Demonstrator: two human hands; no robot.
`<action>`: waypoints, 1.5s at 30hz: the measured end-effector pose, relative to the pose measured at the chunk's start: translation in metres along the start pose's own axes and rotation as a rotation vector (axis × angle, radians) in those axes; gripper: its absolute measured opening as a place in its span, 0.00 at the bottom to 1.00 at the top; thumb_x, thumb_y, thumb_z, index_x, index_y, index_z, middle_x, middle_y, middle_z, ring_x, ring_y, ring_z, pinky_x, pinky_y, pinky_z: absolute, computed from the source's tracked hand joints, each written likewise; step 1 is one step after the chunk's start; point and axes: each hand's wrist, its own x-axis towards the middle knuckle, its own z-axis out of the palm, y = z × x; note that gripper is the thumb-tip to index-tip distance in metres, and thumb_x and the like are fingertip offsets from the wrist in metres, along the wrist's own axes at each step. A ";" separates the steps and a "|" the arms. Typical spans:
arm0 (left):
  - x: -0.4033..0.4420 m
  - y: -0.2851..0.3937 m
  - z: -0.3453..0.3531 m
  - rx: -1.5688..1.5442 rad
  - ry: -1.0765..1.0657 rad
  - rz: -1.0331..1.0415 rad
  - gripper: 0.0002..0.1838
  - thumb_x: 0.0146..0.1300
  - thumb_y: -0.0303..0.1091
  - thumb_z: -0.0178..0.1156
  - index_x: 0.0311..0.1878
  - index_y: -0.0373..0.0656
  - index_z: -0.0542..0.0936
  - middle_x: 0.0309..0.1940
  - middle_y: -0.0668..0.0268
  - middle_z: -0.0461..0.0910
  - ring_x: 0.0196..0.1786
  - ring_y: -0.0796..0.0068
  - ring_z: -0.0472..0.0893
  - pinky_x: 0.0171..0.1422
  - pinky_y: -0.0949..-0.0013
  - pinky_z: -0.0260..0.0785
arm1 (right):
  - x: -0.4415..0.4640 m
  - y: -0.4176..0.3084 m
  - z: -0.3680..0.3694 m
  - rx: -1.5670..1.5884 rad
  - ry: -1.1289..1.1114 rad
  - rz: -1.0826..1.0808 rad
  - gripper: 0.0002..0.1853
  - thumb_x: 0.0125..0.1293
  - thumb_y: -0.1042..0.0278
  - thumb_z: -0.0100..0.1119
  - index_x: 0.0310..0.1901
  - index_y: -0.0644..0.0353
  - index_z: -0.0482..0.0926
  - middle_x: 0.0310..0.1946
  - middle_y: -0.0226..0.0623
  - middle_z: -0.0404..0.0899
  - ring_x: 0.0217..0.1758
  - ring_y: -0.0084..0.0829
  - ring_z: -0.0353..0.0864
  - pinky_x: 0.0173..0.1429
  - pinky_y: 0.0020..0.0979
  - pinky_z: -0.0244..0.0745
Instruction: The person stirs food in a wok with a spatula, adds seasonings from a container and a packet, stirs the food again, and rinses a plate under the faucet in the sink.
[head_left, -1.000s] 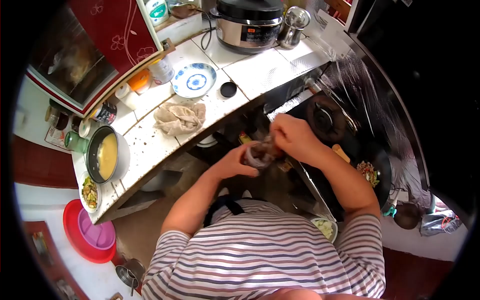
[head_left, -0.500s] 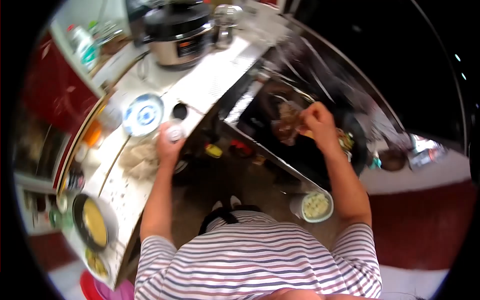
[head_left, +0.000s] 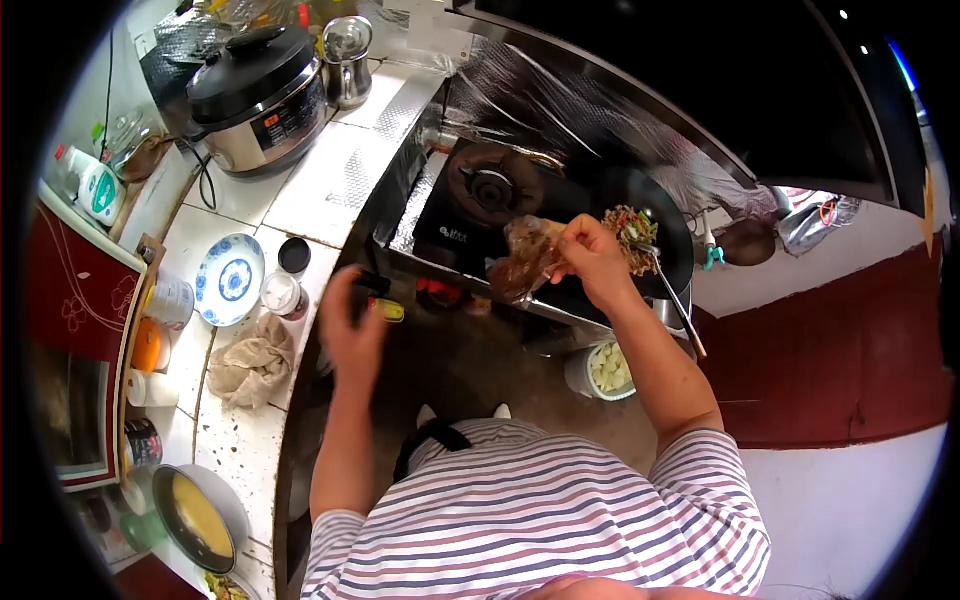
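My right hand (head_left: 592, 262) pinches a clear plastic bag (head_left: 524, 262) with brown stuff inside, held over the front of the stove (head_left: 450, 232). Just right of it is a black wok (head_left: 672, 228) with chopped food (head_left: 630, 236) and a long-handled utensil (head_left: 678, 302) resting in it. Smeared a little by motion, my left hand (head_left: 352, 335) is empty, fingers apart, off the counter's edge. Nearest to it on the counter stand a small clear jar (head_left: 284, 295) with white contents and a round black lid (head_left: 294, 255).
On the tiled counter (head_left: 310, 190) are a blue-patterned plate (head_left: 230, 280), a crumpled cloth (head_left: 252, 365), a pressure cooker (head_left: 258, 105) and a metal canister (head_left: 348, 75). A pot of yellow liquid (head_left: 205, 515) sits near me. A bin of pale chunks (head_left: 608, 370) stands below the stove.
My left hand has let go of the jar, which now stands on the counter, and has moved away from it. The bag stays in my right hand. The view has turned.
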 end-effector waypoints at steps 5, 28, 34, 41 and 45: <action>-0.006 0.041 0.128 -0.541 -0.953 -0.329 0.25 0.52 0.26 0.62 0.54 0.35 0.69 0.49 0.62 0.74 0.50 0.73 0.74 0.55 0.70 0.65 | -0.044 0.007 -0.022 0.034 -0.074 -0.036 0.03 0.60 0.77 0.49 0.30 0.61 0.66 0.25 0.35 0.73 0.21 0.25 0.74 0.24 0.25 0.71; -0.141 0.054 0.402 -0.640 -1.100 -0.854 0.16 0.60 0.34 0.53 0.50 0.37 0.70 0.42 0.64 0.76 0.39 0.74 0.76 0.41 0.71 0.69 | -0.191 0.094 -0.278 -0.009 0.155 0.321 0.13 0.57 0.68 0.59 0.42 0.63 0.72 0.29 0.30 0.76 0.30 0.19 0.74 0.32 0.21 0.70; -0.136 0.038 0.388 -0.637 -1.040 -0.805 0.20 0.53 0.27 0.61 0.50 0.37 0.73 0.42 0.66 0.77 0.40 0.76 0.77 0.46 0.73 0.69 | -0.175 0.065 -0.306 -0.577 0.092 0.053 0.19 0.53 0.63 0.64 0.43 0.64 0.74 0.31 0.40 0.79 0.34 0.30 0.79 0.40 0.30 0.73; -0.092 0.036 0.349 -0.434 -0.927 -0.432 0.17 0.53 0.24 0.59 0.48 0.34 0.74 0.41 0.67 0.78 0.43 0.77 0.76 0.50 0.72 0.68 | -0.158 0.126 -0.400 -0.038 0.277 0.687 0.15 0.61 0.59 0.55 0.39 0.64 0.73 0.24 0.37 0.77 0.20 0.26 0.75 0.21 0.30 0.70; -0.076 0.021 0.314 -0.327 -0.911 -0.508 0.15 0.53 0.24 0.59 0.46 0.34 0.75 0.41 0.67 0.78 0.44 0.77 0.76 0.52 0.73 0.67 | -0.148 0.056 -0.387 -0.304 0.411 0.717 0.09 0.62 0.61 0.52 0.35 0.59 0.74 0.18 0.28 0.72 0.14 0.19 0.66 0.16 0.23 0.63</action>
